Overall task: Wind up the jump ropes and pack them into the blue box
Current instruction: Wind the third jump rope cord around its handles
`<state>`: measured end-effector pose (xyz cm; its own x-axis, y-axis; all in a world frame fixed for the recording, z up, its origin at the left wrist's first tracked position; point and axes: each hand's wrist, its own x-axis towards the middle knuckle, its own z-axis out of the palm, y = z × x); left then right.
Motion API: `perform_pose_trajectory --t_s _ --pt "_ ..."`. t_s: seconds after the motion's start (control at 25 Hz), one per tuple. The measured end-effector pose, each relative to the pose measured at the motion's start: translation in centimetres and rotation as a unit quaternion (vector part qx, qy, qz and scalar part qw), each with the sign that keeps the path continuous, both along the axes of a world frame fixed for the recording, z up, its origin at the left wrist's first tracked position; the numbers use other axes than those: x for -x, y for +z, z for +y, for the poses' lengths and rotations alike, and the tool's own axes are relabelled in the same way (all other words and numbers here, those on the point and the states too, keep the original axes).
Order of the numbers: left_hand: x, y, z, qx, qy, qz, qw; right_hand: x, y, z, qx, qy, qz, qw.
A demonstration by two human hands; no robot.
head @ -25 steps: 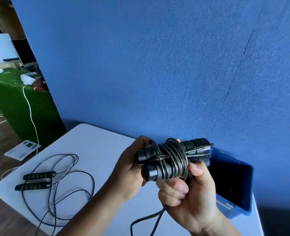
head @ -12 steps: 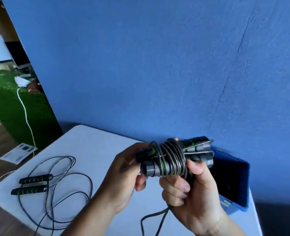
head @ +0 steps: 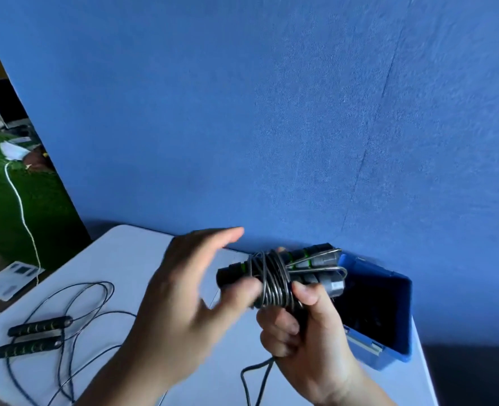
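My right hand [head: 304, 338] grips a wound jump rope [head: 280, 273]: two black handles with green rings, side by side, with grey cable coiled around their middle. A loose end of its cable [head: 257, 379] hangs below that hand. My left hand [head: 189, 294] is blurred, fingers spread, just left of the bundle and off it. The blue box [head: 389, 347] stands open on the table right behind the bundle, its inside dark. A second jump rope [head: 37, 335] lies unwound at the table's left, its two black handles side by side, cable looping around them.
The white table [head: 119, 259] stands against a blue wall [head: 271, 112]. Left of the table lie green turf, a white cord and a paper sheet [head: 8, 281] on the floor.
My left hand has let go of the handle ends and swung up and open to the left. The right hand keeps holding the bundle, which sits nearer the box.
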<state>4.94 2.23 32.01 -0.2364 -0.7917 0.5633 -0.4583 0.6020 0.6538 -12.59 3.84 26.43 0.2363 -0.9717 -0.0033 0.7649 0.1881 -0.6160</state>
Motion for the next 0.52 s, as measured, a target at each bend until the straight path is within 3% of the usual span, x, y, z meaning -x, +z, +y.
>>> perform_pose_trajectory --t_s 0.08,0.16,0.24,0.4,0.52 --pt "1.8 1.0 0.8 0.099 -0.017 -0.181 0.978 -0.7 -0.1 -0.2 0.014 -0.008 0.025 1.0" --pt "3.0 0.9 0.6 0.137 -0.011 -0.275 0.951 -1.5 -0.1 -0.4 0.044 -0.021 0.025 0.998" --pt "3.0 1.4 -0.6 0.118 -0.019 -0.341 0.932 -1.7 0.4 -0.3 0.03 -0.013 0.041 0.999" --pt "1.7 2.1 -3.1 -0.014 -0.089 -0.389 0.917 -1.1 1.1 0.1 -0.065 -0.017 0.082 0.994" --pt "1.6 1.3 -3.9 -0.06 -0.122 -0.347 0.928 -1.0 1.8 0.7 -0.072 -0.015 0.106 0.992"
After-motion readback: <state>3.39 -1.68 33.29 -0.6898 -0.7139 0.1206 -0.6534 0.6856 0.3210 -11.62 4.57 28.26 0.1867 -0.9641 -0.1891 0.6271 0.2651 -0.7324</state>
